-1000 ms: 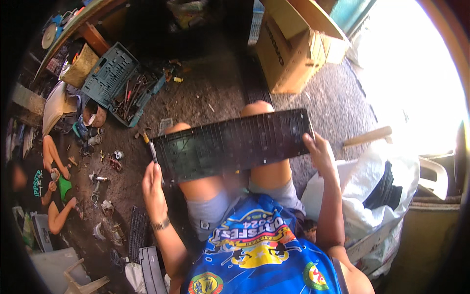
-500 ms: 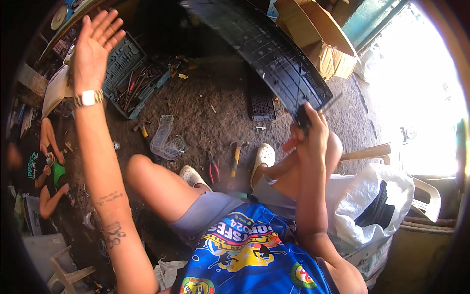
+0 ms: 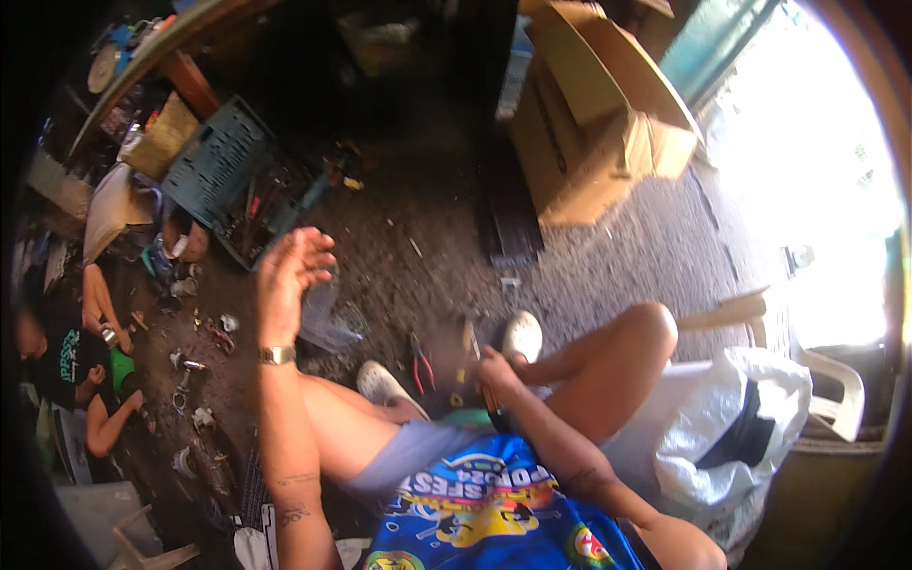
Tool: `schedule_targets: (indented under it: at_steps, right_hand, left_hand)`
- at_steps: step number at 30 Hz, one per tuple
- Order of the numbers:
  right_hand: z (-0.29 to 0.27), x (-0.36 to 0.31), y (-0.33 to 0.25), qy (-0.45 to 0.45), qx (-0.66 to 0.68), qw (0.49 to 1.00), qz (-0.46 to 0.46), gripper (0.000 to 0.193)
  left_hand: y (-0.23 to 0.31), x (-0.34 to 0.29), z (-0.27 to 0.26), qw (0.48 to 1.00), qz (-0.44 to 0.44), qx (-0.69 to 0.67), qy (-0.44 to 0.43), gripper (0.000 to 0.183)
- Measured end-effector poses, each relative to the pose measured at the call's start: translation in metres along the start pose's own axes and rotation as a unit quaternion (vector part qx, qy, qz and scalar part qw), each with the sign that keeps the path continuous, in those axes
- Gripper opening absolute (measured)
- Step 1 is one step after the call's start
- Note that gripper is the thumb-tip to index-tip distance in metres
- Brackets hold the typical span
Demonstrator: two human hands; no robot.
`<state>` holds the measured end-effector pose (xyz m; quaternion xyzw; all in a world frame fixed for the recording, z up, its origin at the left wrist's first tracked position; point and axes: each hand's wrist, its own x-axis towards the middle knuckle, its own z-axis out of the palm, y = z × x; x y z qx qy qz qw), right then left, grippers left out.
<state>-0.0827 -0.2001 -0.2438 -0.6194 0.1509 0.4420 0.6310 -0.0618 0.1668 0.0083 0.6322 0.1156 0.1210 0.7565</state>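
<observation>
My left hand (image 3: pixel 296 271) is raised over the floor in front of my knee, its fingers stretched out and nothing in it. A watch is on that wrist. Close to my lap, my right hand (image 3: pixel 497 375) is closed round a slim tool (image 3: pixel 493 407) with a dark and orange handle; blur hides its exact kind. Just left of the right hand lie red-handled pliers (image 3: pixel 422 367) on the floor. A yellow-handled hammer (image 3: pixel 461 376) beside them is partly blurred. Behind the left hand is a clear plastic piece (image 3: pixel 328 323).
A teal tool case (image 3: pixel 223 152) lies open at the far left with tools in it. Ahead is a cardboard box (image 3: pixel 579 161), with a black plastic part (image 3: pixel 513 228) beside it. A white sack (image 3: pixel 698 456) stands at right. Another person (image 3: pixel 81 351) sits at left among loose parts.
The large black plastic panel has left my right hand and is out of view there. My right hand has drawn back toward my lap. My left hand has come down and to the right.
</observation>
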Motion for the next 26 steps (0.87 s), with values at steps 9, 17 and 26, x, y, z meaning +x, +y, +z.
schedule_targets:
  at_steps: [9,17,26]
  right_hand:
    - [0.025,0.126,0.027,0.122,-0.467,0.876,0.009,0.038]
    - [0.081,0.087,-0.218,0.234,-0.403,0.794,-0.390,0.020]
    - [0.292,0.020,-0.705,0.292,-0.494,0.486,-0.659,0.043]
  left_hand:
    - [-0.035,-0.002,0.001,0.961,0.021,0.274,0.028,0.033]
    - [-0.017,-0.024,0.016,0.925,0.088,0.369,-0.031,0.035]
    - [-0.007,0.001,0.052,0.932,0.154,0.311,-0.107,0.033]
